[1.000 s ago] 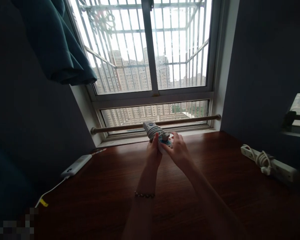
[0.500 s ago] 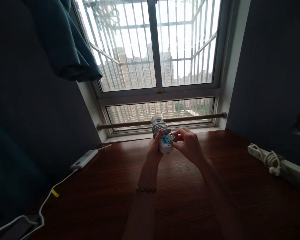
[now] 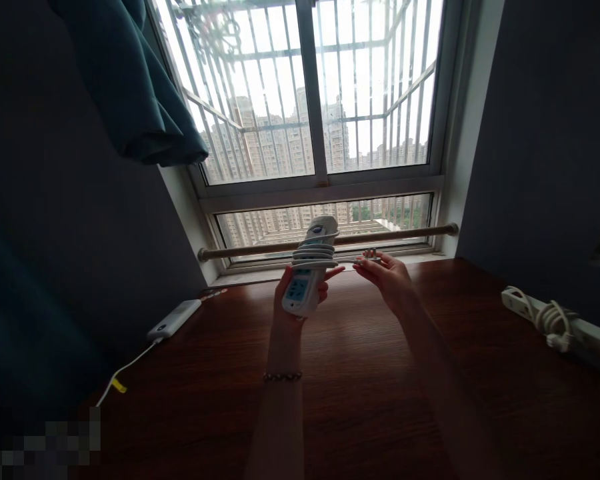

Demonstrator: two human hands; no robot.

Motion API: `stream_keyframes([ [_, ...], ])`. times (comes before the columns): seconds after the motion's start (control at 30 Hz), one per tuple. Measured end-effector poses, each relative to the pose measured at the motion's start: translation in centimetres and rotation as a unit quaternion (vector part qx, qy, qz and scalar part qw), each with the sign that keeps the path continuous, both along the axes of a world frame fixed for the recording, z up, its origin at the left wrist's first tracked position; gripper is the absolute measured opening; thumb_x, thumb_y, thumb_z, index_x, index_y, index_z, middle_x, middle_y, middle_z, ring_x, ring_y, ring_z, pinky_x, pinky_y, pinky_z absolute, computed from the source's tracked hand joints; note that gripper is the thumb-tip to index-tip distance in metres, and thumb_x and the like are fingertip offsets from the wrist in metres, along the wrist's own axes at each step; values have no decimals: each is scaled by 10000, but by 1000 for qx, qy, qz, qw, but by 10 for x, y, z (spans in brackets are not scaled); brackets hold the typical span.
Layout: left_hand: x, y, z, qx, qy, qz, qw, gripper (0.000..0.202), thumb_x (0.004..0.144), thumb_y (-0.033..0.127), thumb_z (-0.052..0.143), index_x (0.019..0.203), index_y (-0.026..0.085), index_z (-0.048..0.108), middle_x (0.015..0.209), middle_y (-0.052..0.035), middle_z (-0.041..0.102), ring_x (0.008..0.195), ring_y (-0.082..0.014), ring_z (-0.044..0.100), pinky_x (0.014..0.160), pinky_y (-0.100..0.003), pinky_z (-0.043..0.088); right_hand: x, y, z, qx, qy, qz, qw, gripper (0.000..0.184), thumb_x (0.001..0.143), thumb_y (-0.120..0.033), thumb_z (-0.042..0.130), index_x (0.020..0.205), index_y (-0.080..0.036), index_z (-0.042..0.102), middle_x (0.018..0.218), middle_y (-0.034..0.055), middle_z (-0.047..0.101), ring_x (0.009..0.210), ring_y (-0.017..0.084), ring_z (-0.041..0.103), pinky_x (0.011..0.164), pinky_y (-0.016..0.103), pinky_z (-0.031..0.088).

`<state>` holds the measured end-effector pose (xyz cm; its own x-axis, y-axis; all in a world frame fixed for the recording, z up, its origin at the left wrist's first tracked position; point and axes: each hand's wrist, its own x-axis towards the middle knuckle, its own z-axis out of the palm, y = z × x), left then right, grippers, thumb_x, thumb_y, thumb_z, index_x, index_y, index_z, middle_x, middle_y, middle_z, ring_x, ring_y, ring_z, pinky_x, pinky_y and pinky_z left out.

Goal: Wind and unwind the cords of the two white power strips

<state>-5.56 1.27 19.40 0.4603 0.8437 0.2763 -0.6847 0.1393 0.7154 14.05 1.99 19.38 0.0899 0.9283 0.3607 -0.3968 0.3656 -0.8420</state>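
Observation:
A white power strip point(image 3: 297, 293) with blue socket faces is held upright and tilted in front of the window. My left hand point(image 3: 285, 303) is wrapped round its lower part, fingers showing on both sides. Several loops of white cord point(image 3: 314, 253) are wound round the strip's middle. From these loops one stretch of cord runs right to the plug point(image 3: 371, 255), its metal pins just visible. My right hand point(image 3: 387, 277) pinches the plug and the cord end between thumb and fingers, apart from the strip.
A second white power strip point(image 3: 587, 333), its cord bundled round it, lies on the brown table point(image 3: 360, 400) at right. At left sits a white box-shaped device point(image 3: 176, 319) with a cable. A rail point(image 3: 405, 235) crosses the window; a teal curtain point(image 3: 145, 113) hangs at upper left.
My right hand has drawn the plug away from the strip to the right, pulling out a stretch of cord. My left hand has turned the strip and shifted it slightly left.

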Motion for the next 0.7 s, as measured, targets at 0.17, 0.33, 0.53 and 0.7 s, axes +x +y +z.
stream_keyframes([
  [0.17,1,-9,-12,104,74,-9,992,591,695,539,559,1086,99,603,1056,-209,628,560,-171,552,521,-316,432,9,8,-1,-27,166,28,985,236,620,-236,773,782,-153,623,761,23,691,735,136,659,750,260,557],
  [0.33,-1,-5,-20,134,197,-100,966,607,542,308,736,1090,96,581,820,-124,673,614,-236,614,555,-342,472,21,18,-6,-17,170,12,985,247,668,-362,734,751,-164,614,735,26,697,670,153,652,628,266,544],
  [0.53,8,-9,-3,188,393,-141,889,621,552,204,772,1134,143,563,951,-55,651,811,-185,593,716,-278,461,41,31,-13,25,126,-31,991,408,723,-559,613,887,-185,612,859,62,714,847,197,659,764,317,481],
  [0.7,17,-9,-1,193,468,-52,861,568,573,260,763,1095,152,569,1033,-62,619,901,-204,565,738,-282,452,46,23,-5,94,152,-27,984,395,732,-593,572,926,-249,554,917,30,700,935,219,637,845,430,438],
])
